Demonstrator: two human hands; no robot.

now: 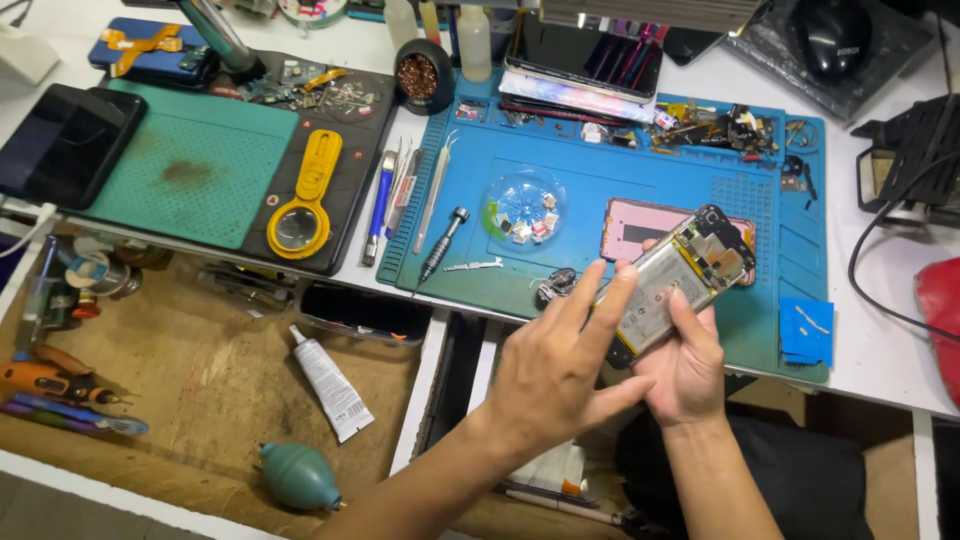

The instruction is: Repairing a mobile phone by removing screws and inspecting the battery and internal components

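While the right hand (690, 365) is gripping an opened phone (680, 280) over the blue mat's (640, 180) front edge, the left hand (560, 370) is hovering, fingers spread — a slip could drop it into the gap below.

We have a single view, from a camera worn on the head, looking steeply down and forward over the counter (900, 370) from the near side. It sits close above our two hands, which rise from the bottom edge, while the blue work mat (600, 190) and an open drawer (200, 380) fill the frame.
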